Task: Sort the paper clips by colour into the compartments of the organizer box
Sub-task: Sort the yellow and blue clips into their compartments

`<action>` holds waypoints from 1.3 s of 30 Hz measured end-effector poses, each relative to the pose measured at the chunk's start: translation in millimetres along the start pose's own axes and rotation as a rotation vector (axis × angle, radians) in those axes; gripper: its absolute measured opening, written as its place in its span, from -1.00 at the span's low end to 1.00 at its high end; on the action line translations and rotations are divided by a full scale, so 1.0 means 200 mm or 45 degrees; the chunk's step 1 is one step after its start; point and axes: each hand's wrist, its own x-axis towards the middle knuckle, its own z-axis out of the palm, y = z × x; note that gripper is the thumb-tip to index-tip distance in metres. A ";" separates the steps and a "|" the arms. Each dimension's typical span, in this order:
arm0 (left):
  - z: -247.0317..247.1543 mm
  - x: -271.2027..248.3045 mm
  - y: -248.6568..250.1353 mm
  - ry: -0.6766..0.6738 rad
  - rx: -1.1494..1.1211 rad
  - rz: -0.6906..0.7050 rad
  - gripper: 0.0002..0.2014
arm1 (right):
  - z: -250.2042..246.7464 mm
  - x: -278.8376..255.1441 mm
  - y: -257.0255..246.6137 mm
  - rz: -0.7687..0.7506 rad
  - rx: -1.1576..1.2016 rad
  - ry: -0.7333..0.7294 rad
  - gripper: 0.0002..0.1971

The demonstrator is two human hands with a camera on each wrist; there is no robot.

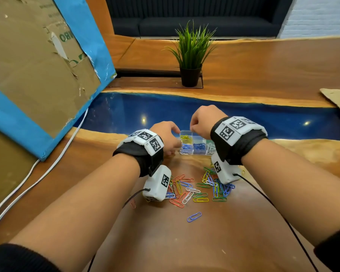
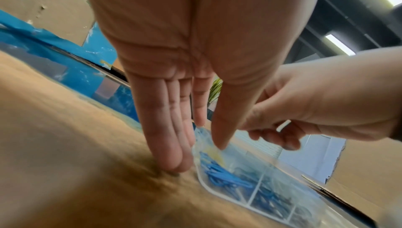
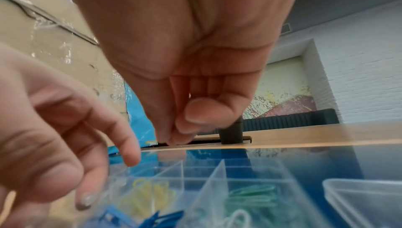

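Note:
The clear organizer box (image 1: 192, 153) stands on the wooden table just beyond a loose pile of mixed-colour paper clips (image 1: 200, 188). Its compartments hold yellow clips (image 1: 185, 137), blue clips (image 1: 199, 147), white clips (image 1: 210, 148) and green clips (image 3: 250, 195). My left hand (image 1: 171, 141) is at the box's left edge (image 2: 202, 178), straight fingers (image 2: 174, 154) touching the table, thumb over the box. My right hand (image 1: 191, 127) hovers above the back compartments, thumb pressed to fingertips (image 3: 195, 111). A short white strip (image 2: 283, 125), seemingly a white clip, shows between its fingers.
A single blue clip (image 1: 194, 216) and a red one (image 1: 133, 203) lie apart from the pile. A clear lid or tray (image 3: 359, 197) sits right of the box. A taped cardboard panel (image 1: 37, 75) leans at left with white cables (image 1: 47, 169); a potted plant (image 1: 190, 55) stands behind.

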 end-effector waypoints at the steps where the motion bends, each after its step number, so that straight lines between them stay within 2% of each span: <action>1: -0.02 -0.01 0.00 -0.001 0.020 0.009 -0.74 | -0.01 -0.02 0.01 -0.018 0.007 -0.005 -0.84; 4: -0.08 -0.06 -0.01 -0.012 0.162 0.055 -0.87 | -0.04 -0.13 0.03 -0.115 0.038 -0.055 -0.85; 7: -0.12 -0.15 -0.04 -0.032 0.331 0.131 -0.98 | -0.03 -0.25 0.03 -0.241 0.016 -0.182 -0.89; 10: -0.13 -0.24 -0.09 -0.072 0.609 0.179 -0.96 | 0.00 -0.33 0.03 -0.323 -0.101 -0.336 -0.92; 15: -0.11 -0.35 -0.11 -0.255 0.770 0.223 -0.80 | 0.05 -0.37 0.03 -0.436 -0.362 -0.486 -0.83; 21: -0.03 -0.37 -0.06 -0.293 0.920 0.410 -0.66 | 0.07 -0.38 0.04 -0.468 -0.449 -0.434 -0.89; 26: 0.03 -0.38 0.01 -0.324 0.997 0.505 -0.72 | 0.09 -0.38 0.06 -0.454 -0.409 -0.411 -0.95; 30: 0.07 -0.35 0.03 -0.324 1.089 0.557 -0.75 | 0.09 -0.38 0.05 -0.452 -0.419 -0.393 -0.84; 39: 0.10 -0.33 0.02 -0.276 1.141 0.609 -0.84 | 0.10 -0.37 0.04 -0.508 -0.415 -0.368 -0.84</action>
